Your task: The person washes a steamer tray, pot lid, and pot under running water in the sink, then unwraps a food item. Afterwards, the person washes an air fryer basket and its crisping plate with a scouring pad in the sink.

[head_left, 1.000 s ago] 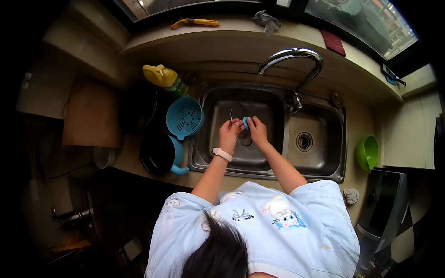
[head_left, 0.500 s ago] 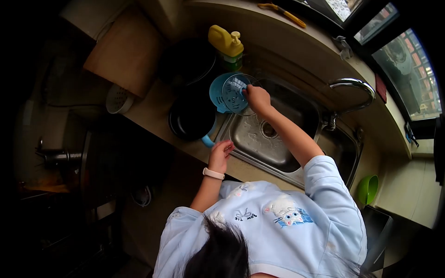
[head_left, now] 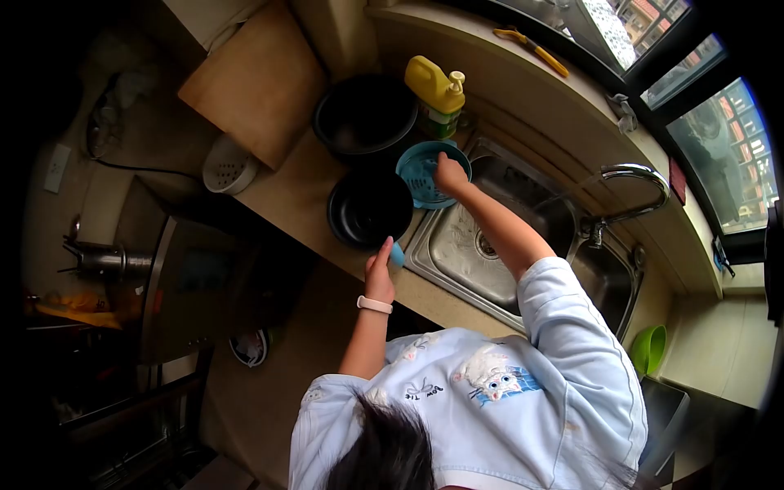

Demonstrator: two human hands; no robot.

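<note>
My right hand (head_left: 451,175) is closed at the knob of a clear glass lid, which lies on a blue perforated colander (head_left: 419,170) beside the sink. The lid's edge is hard to see there. To the left stands a black pot (head_left: 367,211) with a light blue handle (head_left: 398,255). My left hand (head_left: 380,273), a pale band on its wrist, is at this handle, thumb pointing along it. The fingers on the far side are partly hidden. Inside, the pot is dark and shiny.
A steel double sink (head_left: 465,253) with a curved faucet (head_left: 637,173) lies to the right. Behind stand a large black basin (head_left: 365,118) and a yellow pump bottle (head_left: 438,90). A wooden board (head_left: 257,86) leans above a white perforated basket (head_left: 229,167). A green bowl (head_left: 648,349) sits far right.
My right hand has lowered the glass lid onto the blue colander. My left hand has moved onto the pot's handle from just beside it. The view has shifted slightly.
</note>
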